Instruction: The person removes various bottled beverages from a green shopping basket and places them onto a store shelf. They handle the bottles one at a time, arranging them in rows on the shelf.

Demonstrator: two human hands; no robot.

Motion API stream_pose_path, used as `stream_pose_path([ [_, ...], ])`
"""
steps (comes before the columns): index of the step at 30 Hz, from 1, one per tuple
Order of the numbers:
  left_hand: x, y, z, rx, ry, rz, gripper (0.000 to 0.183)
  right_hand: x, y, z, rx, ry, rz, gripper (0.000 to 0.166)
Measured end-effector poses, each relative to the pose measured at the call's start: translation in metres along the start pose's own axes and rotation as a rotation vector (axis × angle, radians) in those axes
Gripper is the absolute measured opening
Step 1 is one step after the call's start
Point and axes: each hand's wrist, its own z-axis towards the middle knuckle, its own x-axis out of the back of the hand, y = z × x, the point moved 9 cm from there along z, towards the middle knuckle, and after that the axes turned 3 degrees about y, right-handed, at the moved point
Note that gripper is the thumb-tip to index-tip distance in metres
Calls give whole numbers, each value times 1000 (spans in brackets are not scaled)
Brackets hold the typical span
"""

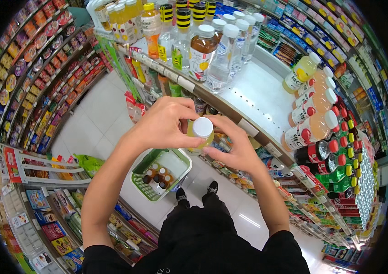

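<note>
Both hands meet around a plastic drink bottle (201,132) with a white cap and pale yellow contents, held upright in front of the shelf edge. My left hand (171,123) grips its upper part from the left, thumb across the front near the cap. My right hand (233,142) is curved round its right side, with fingertips at the bottle; how firmly they press cannot be told. Below the bottle, a green and white plastic basket (138,183) holds several bottles with white or dark caps. Much of the held bottle's body is hidden.
On the white top shelf (248,90), clear bottles (223,58) and an amber drink bottle (202,53) stand left; a yellow drink bottle (302,73), orange-pink bottles (307,132) and cola bottles (317,150) are right. Snack shelves (60,219) flank the tiled aisle (91,106).
</note>
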Motion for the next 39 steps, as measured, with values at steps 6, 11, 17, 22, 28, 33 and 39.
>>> stream_pose_path([
  [6,10,28,29,-80,31,11,37,12,6,-6,-77,92,56,96],
  [11,12,52,58,-108,-11,-30,36,42,-5,-6,-40,227,-28,94],
  [17,19,89,93,-223,-48,-31,36,85,-42,0,90,347,-189,90],
  [22,17,115,127,-360,-75,33,35,124,-64,4,141,446,-355,86],
  [28,1,139,163,-486,-85,-27,36,167,-79,-6,129,491,-458,85],
  [33,-21,149,185,-534,-108,-87,37,196,-77,-18,101,497,-518,83],
  [39,-41,160,204,-539,-162,-113,36,213,-84,-30,49,529,-578,88],
])
